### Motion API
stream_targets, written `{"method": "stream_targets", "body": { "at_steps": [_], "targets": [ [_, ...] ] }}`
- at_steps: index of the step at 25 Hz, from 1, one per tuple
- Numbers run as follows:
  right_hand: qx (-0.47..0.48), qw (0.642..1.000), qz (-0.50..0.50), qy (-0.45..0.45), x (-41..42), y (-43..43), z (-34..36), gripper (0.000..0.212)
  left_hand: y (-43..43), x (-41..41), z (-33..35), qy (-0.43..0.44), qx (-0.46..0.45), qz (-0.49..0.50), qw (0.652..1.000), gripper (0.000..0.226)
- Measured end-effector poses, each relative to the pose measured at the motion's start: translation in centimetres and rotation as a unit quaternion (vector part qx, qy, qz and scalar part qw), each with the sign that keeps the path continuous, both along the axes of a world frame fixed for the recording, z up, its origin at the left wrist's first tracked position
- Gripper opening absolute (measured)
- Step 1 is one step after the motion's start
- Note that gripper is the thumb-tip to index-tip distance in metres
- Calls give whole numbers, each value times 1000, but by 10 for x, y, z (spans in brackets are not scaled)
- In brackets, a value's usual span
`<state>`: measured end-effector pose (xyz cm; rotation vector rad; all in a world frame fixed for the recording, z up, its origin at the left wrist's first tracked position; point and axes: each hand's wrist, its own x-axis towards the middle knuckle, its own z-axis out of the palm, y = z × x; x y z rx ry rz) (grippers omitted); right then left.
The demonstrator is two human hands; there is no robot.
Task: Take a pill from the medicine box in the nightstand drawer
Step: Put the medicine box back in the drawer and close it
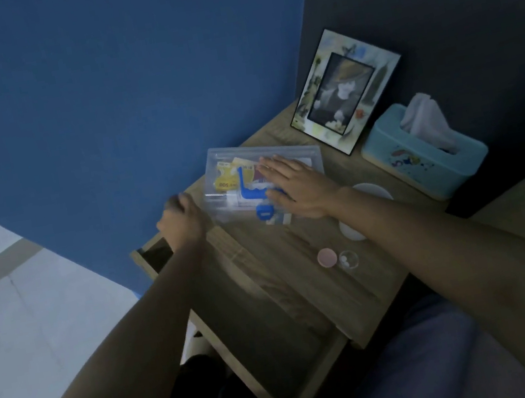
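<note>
A clear plastic medicine box [224, 163] with a blue handle and blue latch lies on top of the wooden nightstand [297, 248], with yellow packets visible inside. My right hand [293, 186] rests flat on its lid, fingers spread. My left hand [181, 222] is at the box's left edge with fingers curled against its side; it is blurred. The nightstand drawer [264, 344] stands pulled out below, dark inside. A small clear pill container [347, 259] with white pills sits open on the top, its pink cap [326, 257] beside it.
A picture frame [345, 89] leans against the dark wall at the back. A light blue tissue box [424, 156] stands at the right. A white round object [371, 192] lies partly under my right forearm. The blue wall borders the nightstand on the left.
</note>
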<state>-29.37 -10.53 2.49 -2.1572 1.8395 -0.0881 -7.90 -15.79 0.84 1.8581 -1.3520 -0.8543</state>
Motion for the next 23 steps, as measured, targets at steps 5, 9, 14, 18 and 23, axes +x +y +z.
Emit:
{"method": "stream_targets", "body": {
  "at_steps": [5,9,14,18,23],
  "targets": [
    [-117,983,-140,11,1,-8,8,57,-19,-24,16,-99,8,-180,979,62],
    [-63,955,-289,34,-11,-14,8,79,-25,-36,17,-156,22,-200,967,66],
    [6,944,-328,-21,-17,-20,3,86,-26,-37,13,-142,33,-194,970,67],
    [6,937,-341,-79,-20,-20,-1,84,-26,-38,8,-128,23,-185,974,66],
    [-19,921,-368,-129,-13,-18,2,83,-33,-35,9,-122,37,-189,974,66]
  ]
}}
